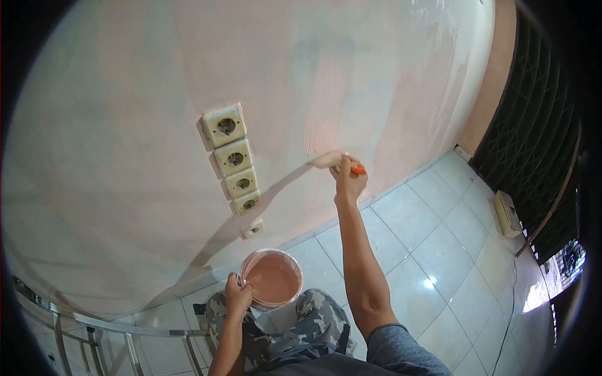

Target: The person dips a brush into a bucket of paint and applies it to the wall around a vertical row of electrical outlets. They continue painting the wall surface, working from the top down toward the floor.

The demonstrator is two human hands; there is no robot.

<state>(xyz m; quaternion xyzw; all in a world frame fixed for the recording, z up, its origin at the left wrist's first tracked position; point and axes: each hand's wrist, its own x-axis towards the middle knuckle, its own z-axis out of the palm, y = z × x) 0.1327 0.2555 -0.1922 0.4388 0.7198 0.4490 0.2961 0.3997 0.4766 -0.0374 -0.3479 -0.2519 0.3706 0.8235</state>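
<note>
My left hand (237, 297) grips the rim of a bucket (298, 266), held just above my knees. Inside it is pinkish liquid paint (273, 280). Raised at the wall (276, 69), my right hand (350, 180) is closed around a paintbrush (328, 159) whose orange handle end (358, 169) sticks out of the fist. The brush head points left, its tip close to the wall surface. Just above it runs a fresh streaky pink stroke (318, 135). Patchy pink and pale green areas cover the rest of the wall.
Several wall sockets (234, 158) stand in a row left of the brush. A metal ladder (132, 341) lies at lower left. White floor tiles (433, 219) meet the wall. At right are a dark folding gate (533, 100), a pale box (508, 214) and a thin cable (511, 307).
</note>
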